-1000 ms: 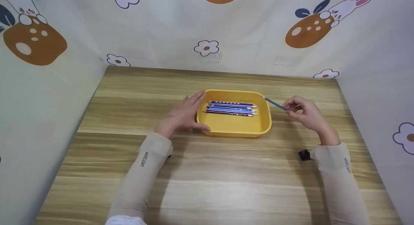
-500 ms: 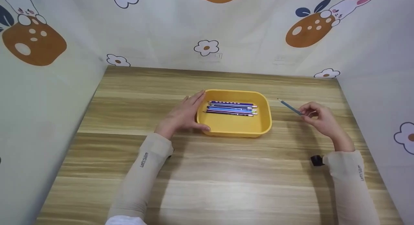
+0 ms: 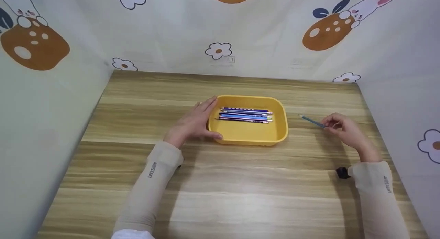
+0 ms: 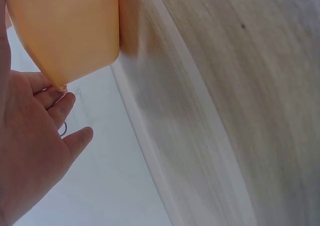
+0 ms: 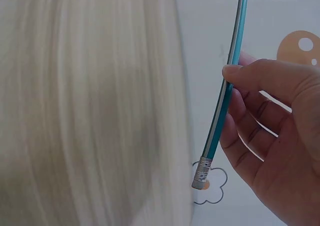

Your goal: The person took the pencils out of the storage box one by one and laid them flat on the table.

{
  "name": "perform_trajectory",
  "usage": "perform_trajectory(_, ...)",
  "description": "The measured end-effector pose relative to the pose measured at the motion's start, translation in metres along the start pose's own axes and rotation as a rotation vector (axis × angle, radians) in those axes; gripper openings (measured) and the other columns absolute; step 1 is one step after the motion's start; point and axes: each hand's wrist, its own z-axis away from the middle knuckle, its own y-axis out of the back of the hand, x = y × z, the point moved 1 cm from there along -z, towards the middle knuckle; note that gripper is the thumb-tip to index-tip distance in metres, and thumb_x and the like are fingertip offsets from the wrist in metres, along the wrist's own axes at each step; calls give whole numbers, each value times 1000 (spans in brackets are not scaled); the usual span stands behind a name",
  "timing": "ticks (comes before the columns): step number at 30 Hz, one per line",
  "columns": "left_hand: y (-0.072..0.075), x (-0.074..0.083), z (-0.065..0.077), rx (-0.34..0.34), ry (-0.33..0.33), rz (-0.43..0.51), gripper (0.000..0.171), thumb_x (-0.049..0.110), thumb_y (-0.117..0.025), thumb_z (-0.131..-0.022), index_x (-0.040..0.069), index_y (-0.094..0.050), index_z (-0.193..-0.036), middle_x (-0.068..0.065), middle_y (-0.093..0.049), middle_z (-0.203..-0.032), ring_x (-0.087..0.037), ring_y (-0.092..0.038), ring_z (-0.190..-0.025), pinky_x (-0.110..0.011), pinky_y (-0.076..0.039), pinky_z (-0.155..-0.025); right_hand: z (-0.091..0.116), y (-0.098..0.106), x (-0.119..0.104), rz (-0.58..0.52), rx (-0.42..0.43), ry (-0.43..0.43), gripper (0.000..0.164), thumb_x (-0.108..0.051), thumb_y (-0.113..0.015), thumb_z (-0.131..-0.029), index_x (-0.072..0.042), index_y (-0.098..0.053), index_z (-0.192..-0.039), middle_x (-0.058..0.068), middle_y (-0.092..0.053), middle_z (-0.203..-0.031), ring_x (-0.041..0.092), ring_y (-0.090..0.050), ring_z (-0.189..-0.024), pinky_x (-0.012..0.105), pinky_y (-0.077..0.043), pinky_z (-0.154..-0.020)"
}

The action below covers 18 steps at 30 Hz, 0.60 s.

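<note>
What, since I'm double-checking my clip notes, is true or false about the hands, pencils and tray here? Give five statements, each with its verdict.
1. The right hand pinches a teal pencil. True.
2. The left hand touches the tray. True.
3. The tray is blue. False: it is yellow.
4. Several pencils lie side by side in the tray. True.
5. The teal pencil is inside the tray. False: it is held outside it, to the right.

Downward head view, close wrist views, shared tabletop (image 3: 223, 184)
</note>
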Motion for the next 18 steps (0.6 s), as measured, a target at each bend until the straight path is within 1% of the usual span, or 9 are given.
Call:
perform_trajectory(2, 0, 0, 0, 3, -6, -5, 129, 74, -73, -70, 20, -1, -162, 4, 0, -171, -17, -5, -158, -42, -3, -131, 2, 1, 3, 20, -29, -13, 14, 12, -63, -88, 10, -66, -102, 20, -66, -90, -3, -55, -78, 12, -47, -67)
perform_trajectory(7, 1, 1, -1, 3, -9, -15, 130, 74, -74, -70, 19, -1, -162, 3, 0, -171, -18, -5, -158, -41, -4, -131, 4, 3, 8, 39, -92, -30, 12, 8, -66, -87, 3, -69, -97, 16, -69, -90, -5, -55, -78, 13, -49, -68)
perform_trajectory(11, 0, 0, -1, 8, -6, -10, 129, 75, -73, -69, 20, -1, -162, 4, 1, -171, -18, -5, -158, -41, -4, -131, 5, 3, 11, 60, -119, -36, 12, 10, -66, -87, 2, -69, -95, 16, -69, -92, -2, -57, -79, 11, -48, -69)
perform_trajectory(16, -1, 1, 0, 10, -2, -4, 130, 74, -74, -69, 20, -1, -162, 4, 1, -170, -17, -4, -158, -40, -3, -131, 4, -1, 13, 107, -130, -1, 15, 13, -67, -83, 0, -70, -91, 15, -69, -91, -4, -55, -79, 13, -48, -68)
perform_trajectory(18, -1, 1, 0, 8, 2, -3, 129, 74, -74, -69, 20, -1, -162, 5, 1, -170, -16, -4, -158, -40, -3, -131, 4, -4, 13, 133, -143, 24, 17, 14, -68, -82, -1, -70, -89, 14, -70, -90, -1, -57, -79, 14, -49, -68)
